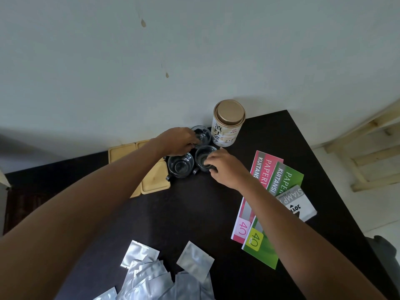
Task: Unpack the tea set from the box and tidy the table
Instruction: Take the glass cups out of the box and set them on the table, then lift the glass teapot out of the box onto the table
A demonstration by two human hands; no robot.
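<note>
Glass cups with black handles cluster by the wall on the black table [194,213]: the left hand [177,141] grips the far clear cup [202,135], the right hand [225,167] apparently pinches the near one's rim [204,155] (fingers overlap it). Lift each straight up onto the pale wooden coasters [154,180].

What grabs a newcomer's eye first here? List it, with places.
Both hands meet over three glass cups at the table's far edge: the left hand on the back cup, the right hand on the right cup. Behind them stands a gold-lidded tea tin; pink and green receipt books lie right, silver sachets nearest.
</note>
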